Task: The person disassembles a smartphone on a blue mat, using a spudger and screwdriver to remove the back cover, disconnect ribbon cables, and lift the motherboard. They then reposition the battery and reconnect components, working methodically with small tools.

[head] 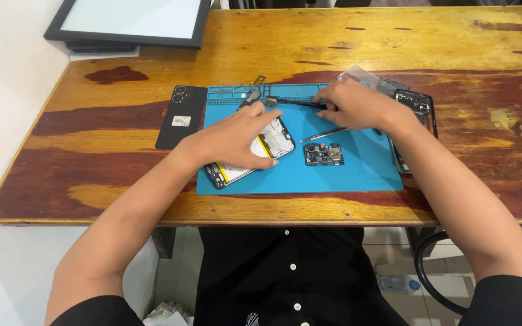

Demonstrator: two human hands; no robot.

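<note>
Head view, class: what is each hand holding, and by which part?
The left hand presses on the opened phone, not gripping it. The right hand grips a black tool at its right end, tweezers beneath it.

A glossy, varnished wooden table [394, 42], its red-and-yellow grain patchy and worn, carries a matt blue rubbery work mat [357, 172]. On the mat: an opened phone [255, 157] with bare metal and plastic innards, a small blue circuit board [323, 154] and shiny metal tweezers [324, 134]. Beside it lies a smooth, black plastic back cover [181, 118]
</note>
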